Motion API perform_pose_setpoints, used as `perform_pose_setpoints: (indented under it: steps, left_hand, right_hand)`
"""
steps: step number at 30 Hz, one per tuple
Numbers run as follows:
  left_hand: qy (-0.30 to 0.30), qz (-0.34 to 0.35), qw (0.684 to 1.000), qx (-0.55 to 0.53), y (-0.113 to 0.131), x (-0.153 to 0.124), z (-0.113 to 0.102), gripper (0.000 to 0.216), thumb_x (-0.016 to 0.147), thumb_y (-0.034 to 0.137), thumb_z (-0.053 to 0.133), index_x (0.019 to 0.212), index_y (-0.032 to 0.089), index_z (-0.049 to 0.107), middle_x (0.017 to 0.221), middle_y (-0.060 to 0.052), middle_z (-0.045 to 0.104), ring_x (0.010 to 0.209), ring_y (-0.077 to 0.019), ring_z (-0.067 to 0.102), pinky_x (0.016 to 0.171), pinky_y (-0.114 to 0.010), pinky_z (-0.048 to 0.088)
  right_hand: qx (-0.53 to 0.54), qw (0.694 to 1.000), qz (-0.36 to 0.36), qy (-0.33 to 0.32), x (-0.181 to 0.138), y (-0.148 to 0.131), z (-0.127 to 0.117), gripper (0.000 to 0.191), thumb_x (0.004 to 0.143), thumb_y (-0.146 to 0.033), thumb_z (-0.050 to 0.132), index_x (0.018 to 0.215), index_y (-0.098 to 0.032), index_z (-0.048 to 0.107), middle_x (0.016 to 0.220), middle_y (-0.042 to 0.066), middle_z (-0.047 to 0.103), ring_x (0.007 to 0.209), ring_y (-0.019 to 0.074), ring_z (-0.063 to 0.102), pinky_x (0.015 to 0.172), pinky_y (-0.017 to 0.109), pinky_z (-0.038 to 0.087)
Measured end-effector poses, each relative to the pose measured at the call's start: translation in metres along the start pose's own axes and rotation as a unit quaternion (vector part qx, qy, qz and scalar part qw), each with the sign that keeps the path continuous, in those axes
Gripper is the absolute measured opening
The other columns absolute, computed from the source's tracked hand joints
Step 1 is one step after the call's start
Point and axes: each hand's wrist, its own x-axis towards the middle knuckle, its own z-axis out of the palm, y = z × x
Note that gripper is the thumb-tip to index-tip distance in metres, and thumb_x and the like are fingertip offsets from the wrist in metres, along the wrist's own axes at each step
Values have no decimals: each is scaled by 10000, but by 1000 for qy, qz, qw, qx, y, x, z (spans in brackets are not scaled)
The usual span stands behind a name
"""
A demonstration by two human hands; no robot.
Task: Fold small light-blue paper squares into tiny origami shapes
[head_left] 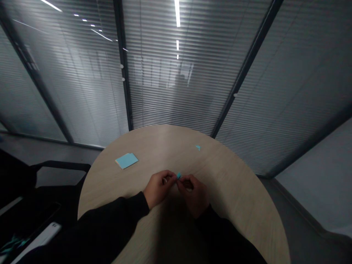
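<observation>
A small piece of blue folded paper (178, 176) is pinched between my two hands above the round wooden table. My left hand (159, 187) is closed, with thumb and forefinger at the paper's left side. From the right, my right hand (194, 194) grips the same paper between its fingertips. The fingers cover part of the paper, so its exact shape is too small to tell. Further back on the right lies another small blue paper piece (198, 147), apart from both hands. To the left rests a stack of light blue paper sheets (127, 160).
The round table (242, 198) has a curved edge on all visible sides. A dark chair (63, 165) stands at the left, with a white phone-like object (49, 234) on it. Glass panels with blinds (176, 99) rise behind the table.
</observation>
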Motion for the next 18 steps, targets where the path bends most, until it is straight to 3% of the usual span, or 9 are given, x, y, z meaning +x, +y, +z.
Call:
perform_pose_setpoints:
  steps: [7,13,18]
  left_hand:
    - [-12,-17,1000,-22,4,-1,0,353,845,462,560,912,137,681,726,-26,641,573,-120,485,549,-234,363]
    - [-24,-1,1000,-21,-1,1,0,352,853,471,553,883,144,681,699,-14,625,564,-115,473,551,-233,357]
    - [-20,-27,999,-30,0,1,0,360,829,474,585,865,130,688,682,-22,630,532,-109,459,515,-230,337]
  right_hand:
    - [3,1000,-18,-14,-1,-1,-2,152,826,-323,614,832,-183,674,779,60,737,683,188,713,645,282,568]
    - [16,999,16,-26,0,-2,-3,173,809,-344,623,818,-177,670,771,61,733,649,188,709,610,283,573]
    - [26,998,28,-50,0,2,-3,182,809,-352,629,845,-176,664,791,58,727,655,185,704,594,276,569]
